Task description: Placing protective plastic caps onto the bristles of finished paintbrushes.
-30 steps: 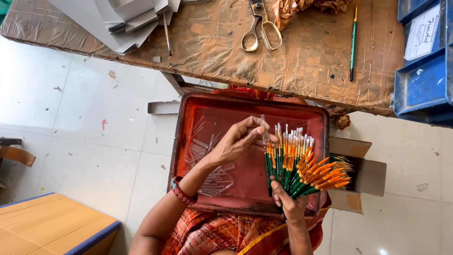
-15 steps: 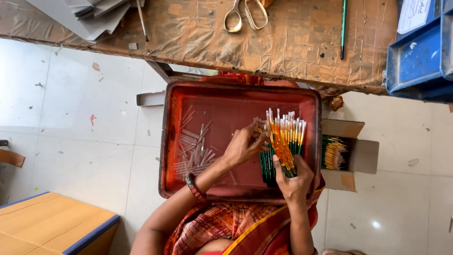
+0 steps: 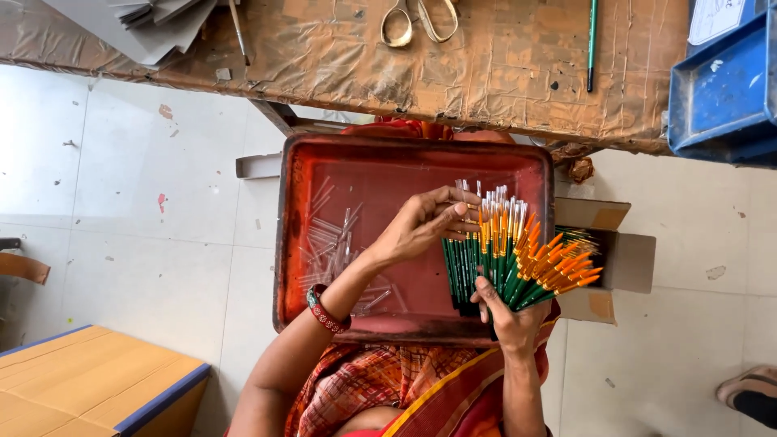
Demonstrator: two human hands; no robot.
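My right hand (image 3: 508, 317) grips a fanned bundle of green-handled paintbrushes (image 3: 510, 251) with orange ends, held upright over a red tray (image 3: 364, 166) on my lap. My left hand (image 3: 421, 222) reaches across the tray and pinches the tip of one brush at the bundle's left side. A pile of clear plastic brush caps (image 3: 340, 255) lies in the left half of the tray. An open cardboard box (image 3: 623, 259) with more brushes inside stands just right of the tray.
A worn brown table (image 3: 486, 57) runs along the top, with scissors (image 3: 417, 20), a single green brush (image 3: 592, 40) and grey card sheets (image 3: 146, 20). Blue bins (image 3: 720, 89) sit top right. A wooden board (image 3: 73, 380) lies bottom left. Someone's foot (image 3: 749, 392) shows at the right edge.
The bundle was pulled in upright half a second ago and is now fanned out to the right again. My left hand stays at the brush tips.
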